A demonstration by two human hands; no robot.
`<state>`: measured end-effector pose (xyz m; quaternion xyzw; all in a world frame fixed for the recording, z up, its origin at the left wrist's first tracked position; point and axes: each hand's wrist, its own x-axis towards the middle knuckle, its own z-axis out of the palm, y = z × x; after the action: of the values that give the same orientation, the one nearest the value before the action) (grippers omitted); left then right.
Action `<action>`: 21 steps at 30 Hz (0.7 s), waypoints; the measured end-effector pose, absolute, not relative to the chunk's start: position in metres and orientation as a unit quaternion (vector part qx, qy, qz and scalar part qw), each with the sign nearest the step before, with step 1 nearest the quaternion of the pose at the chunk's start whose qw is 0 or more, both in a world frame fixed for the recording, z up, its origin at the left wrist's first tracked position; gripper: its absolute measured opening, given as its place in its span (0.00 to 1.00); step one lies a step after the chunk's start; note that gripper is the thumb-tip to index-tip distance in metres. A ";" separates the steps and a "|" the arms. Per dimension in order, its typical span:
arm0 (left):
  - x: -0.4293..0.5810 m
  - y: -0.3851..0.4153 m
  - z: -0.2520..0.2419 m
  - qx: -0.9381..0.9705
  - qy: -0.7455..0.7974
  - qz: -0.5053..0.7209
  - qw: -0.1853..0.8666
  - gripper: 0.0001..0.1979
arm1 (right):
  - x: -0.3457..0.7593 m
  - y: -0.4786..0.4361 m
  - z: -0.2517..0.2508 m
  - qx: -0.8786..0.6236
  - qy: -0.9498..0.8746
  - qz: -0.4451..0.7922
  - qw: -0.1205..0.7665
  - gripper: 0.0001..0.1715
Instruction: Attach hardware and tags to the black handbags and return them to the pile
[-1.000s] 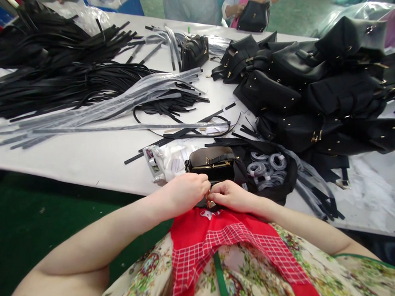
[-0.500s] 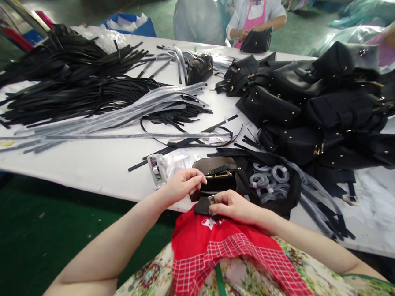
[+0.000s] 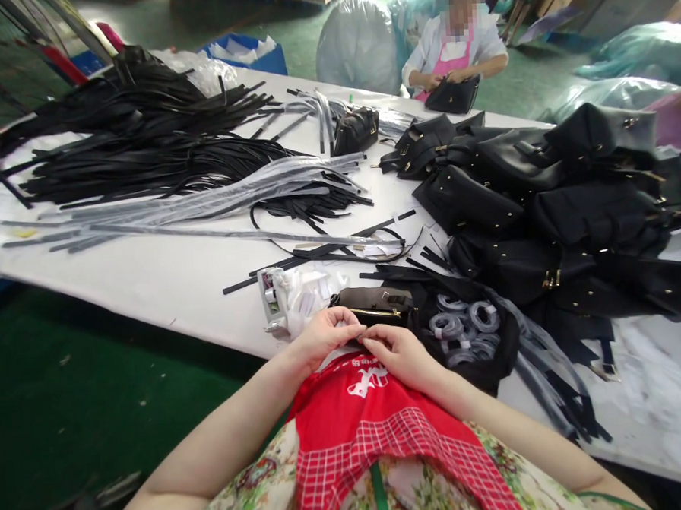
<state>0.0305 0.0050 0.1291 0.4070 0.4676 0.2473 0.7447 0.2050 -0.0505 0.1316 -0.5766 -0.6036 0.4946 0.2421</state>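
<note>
A small dark handbag [image 3: 377, 305] with gold hardware lies at the near edge of the white table [image 3: 164, 276], right in front of me. My left hand [image 3: 325, 335] and my right hand [image 3: 396, 349] meet at its near side, fingertips pinched together on the bag's edge. What sits between the fingertips is too small to make out. A clear packet of white tags [image 3: 297, 294] lies just left of the bag. Rolls of grey tape [image 3: 464, 326] rest on black material to its right.
A heap of black handbags [image 3: 555, 206] fills the right of the table. Long black straps [image 3: 140, 144] and plastic-wrapped strips [image 3: 228, 192] cover the far left. Across the table a person in a pink apron [image 3: 452, 47] handles another bag. Green floor lies to the left.
My left hand came back from the top of the bag to meet the right at its near edge. The black flap with a metal piece under my right hand is hidden now. The view tilted up.
</note>
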 end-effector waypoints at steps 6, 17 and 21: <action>0.039 -0.009 0.126 0.388 0.466 0.278 0.745 0.16 | 0.208 -0.050 0.139 -0.629 -0.691 0.275 0.228 0.13; 0.039 -0.019 0.137 0.504 0.485 0.264 0.664 0.13 | 0.207 -0.060 0.146 -0.586 -0.800 0.049 0.122 0.15; 0.037 -0.021 0.139 0.579 0.472 0.261 0.611 0.12 | 0.207 -0.062 0.149 -0.583 -0.808 0.063 0.067 0.16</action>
<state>0.0374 -0.0209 0.1387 0.5794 0.4721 0.2605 0.6112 0.2072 -0.0616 0.1487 -0.5825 -0.8077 0.0629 0.0666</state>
